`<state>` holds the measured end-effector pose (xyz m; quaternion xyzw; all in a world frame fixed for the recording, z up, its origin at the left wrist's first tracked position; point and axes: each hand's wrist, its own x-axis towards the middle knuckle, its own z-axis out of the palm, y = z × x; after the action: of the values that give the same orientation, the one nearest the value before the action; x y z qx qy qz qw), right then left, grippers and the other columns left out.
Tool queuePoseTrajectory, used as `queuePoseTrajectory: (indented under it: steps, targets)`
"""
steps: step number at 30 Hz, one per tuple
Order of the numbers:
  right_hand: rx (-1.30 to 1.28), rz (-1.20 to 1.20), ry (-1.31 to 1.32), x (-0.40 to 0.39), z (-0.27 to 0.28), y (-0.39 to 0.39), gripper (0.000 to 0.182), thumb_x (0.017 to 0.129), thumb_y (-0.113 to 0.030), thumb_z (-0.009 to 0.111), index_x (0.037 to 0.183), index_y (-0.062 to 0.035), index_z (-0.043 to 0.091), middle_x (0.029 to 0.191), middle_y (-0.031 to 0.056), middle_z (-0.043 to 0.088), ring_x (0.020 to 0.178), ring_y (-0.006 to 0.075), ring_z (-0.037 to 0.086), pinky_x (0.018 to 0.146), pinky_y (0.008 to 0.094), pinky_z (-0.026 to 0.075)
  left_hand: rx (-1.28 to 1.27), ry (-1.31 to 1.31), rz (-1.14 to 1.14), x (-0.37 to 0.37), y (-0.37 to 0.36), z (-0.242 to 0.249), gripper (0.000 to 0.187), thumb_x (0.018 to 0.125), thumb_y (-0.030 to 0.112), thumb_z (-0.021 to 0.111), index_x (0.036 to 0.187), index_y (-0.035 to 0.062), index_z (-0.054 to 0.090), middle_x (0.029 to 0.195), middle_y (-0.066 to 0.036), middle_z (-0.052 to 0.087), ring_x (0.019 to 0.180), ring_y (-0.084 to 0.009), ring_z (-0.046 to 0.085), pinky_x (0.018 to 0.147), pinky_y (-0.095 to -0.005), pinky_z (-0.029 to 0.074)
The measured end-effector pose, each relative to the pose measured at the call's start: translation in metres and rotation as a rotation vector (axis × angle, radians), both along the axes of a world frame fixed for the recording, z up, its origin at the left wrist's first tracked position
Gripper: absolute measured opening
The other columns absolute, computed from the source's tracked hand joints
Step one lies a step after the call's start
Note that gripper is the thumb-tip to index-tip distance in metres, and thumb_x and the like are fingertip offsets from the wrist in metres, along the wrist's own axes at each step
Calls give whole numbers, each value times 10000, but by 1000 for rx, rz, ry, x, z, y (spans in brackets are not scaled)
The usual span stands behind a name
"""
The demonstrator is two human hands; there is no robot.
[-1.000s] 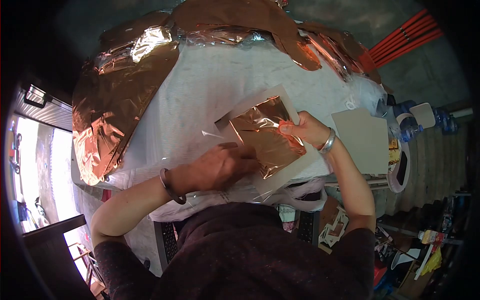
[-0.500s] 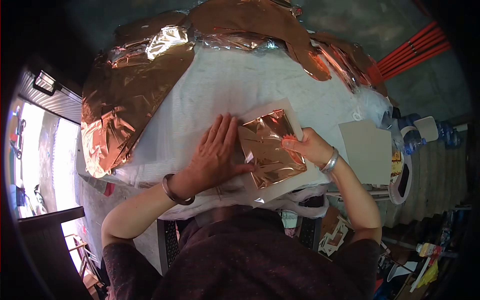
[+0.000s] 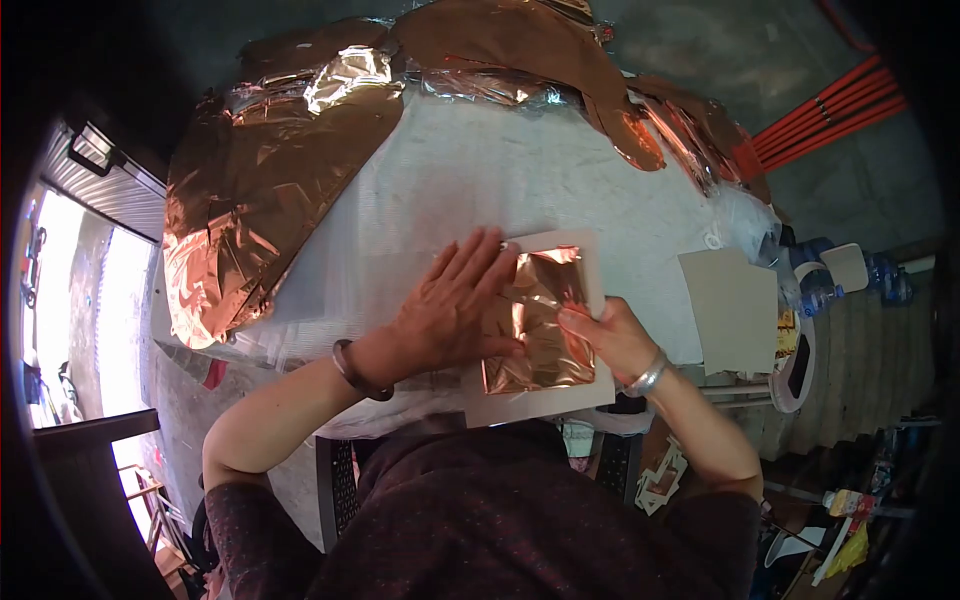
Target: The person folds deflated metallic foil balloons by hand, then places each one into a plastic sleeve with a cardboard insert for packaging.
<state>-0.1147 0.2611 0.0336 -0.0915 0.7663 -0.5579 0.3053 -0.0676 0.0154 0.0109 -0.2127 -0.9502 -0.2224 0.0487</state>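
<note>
A square of shiny copper-coloured foil [image 3: 545,345] lies on a pale card [image 3: 500,408] near the table's front edge. My left hand [image 3: 450,310] is flat with its fingers stretched out, over the left side of the card, its thumb reaching onto the foil. At the right edge my right hand [image 3: 615,340] grips the card, thumb on top by the foil and fingers underneath. Something orange-red shows on the foil beside that thumb; whether it is an object or a reflection I cannot tell.
Large copper foil sheets [image 3: 270,170] cover the table's left side, and more foil [image 3: 510,40] lies along the far edge. Another pale card [image 3: 730,310] is at the right, near plastic bottles [image 3: 815,290]. Red poles [image 3: 830,115] stand beyond.
The card with its foil has turned to sit straighter and come slightly nearer my body. My left hand has shifted right, and my right hand has moved down with the card.
</note>
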Motion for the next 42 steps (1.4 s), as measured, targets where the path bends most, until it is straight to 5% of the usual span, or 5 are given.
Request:
queuePoseTrajectory:
  steps: [11, 15, 35, 42]
  targets:
    - [-77, -182, -100, 32, 6, 39, 234, 961, -169, 593, 1109, 8, 632, 963, 4, 636, 864, 66, 573, 790, 232, 480, 31, 60, -81, 3, 21, -22, 890, 858, 613, 526, 1429, -37, 318, 1499, -233, 293, 1419, -356, 240, 1160, -470, 191]
    - [-33, -201, -334, 38, 3, 49, 227, 950, -145, 601, 1116, 6, 638, 951, 9, 658, 848, 70, 597, 783, 235, 499, 22, 38, -110, 4, 18, -18, 883, 875, 615, 501, 1436, -37, 301, 1502, -234, 286, 1424, -355, 230, 1159, -463, 191]
    - [-121, -407, -23, 135, -24, 32, 165, 965, -128, 581, 1011, 17, 645, 900, 14, 669, 802, 60, 584, 726, 235, 476, 193, 23, -355, -6, 19, -2, 873, 859, 597, 554, 1444, -4, 313, 1517, -194, 290, 1424, -348, 245, 1156, -469, 189]
    - [-309, -384, -59, 138, -43, 14, 161, 976, -113, 559, 1048, 7, 638, 946, 15, 665, 826, 68, 590, 756, 248, 488, 24, 13, -379, -7, 17, -11, 862, 854, 601, 554, 1434, 2, 333, 1504, -187, 323, 1423, -342, 252, 1152, -473, 195]
